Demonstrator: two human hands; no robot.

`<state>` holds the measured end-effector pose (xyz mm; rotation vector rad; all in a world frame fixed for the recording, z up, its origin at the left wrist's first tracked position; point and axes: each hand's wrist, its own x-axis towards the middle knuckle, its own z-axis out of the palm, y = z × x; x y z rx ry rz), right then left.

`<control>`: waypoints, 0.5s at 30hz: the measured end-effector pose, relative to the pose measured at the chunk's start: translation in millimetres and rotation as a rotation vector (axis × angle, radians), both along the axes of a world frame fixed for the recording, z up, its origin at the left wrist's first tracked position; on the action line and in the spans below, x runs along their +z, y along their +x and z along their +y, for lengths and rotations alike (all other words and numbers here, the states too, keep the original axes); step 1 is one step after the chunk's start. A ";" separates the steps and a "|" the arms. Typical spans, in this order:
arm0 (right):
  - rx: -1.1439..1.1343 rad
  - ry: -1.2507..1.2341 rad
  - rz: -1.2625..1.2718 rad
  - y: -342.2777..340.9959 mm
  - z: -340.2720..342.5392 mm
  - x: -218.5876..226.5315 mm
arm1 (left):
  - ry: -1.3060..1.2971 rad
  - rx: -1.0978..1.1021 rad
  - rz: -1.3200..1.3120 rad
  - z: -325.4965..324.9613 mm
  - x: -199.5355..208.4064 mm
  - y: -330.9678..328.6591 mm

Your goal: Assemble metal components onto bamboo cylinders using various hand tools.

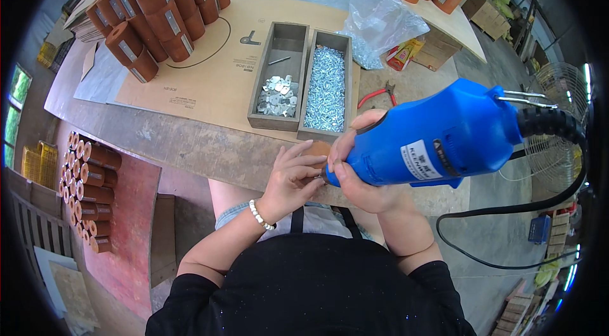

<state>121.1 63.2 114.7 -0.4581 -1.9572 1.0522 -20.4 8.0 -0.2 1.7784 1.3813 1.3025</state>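
Note:
My right hand (365,187) is wrapped round the front of a large blue electric screwdriver (438,136), whose nose points left. Beneath that nose, a reddish-brown round piece (320,147) shows only in part at the table edge. My left hand (288,180), with a beaded bracelet at the wrist, has its fingers bent against this piece, close to the driver's tip. The tip itself is hidden by the fingers. Beyond my hands stand two long wooden boxes: one (274,121) holds small metal plates and a thin rod, the other (325,133) silvery screws (325,82).
Red-handled pliers (379,93) lie right of the boxes, before a clear plastic bag (380,15). Brown cylinders (158,9) are stacked at the back left, others (95,193) on a lower red board. A black cable (507,208) loops at right near a fan (549,123).

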 end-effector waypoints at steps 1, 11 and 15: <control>0.020 0.019 -0.027 -0.9 0.3 0.1 | 0.003 -0.002 -0.001 -0.7 0.6 -0.1; -0.044 -0.130 0.045 -2.7 -2.1 -10.8 | -0.015 0.003 0.030 -2.2 0.2 -0.8; 0.031 -0.040 -0.019 -3.0 -1.0 -6.6 | 0.006 0.020 0.039 -3.2 2.6 -1.0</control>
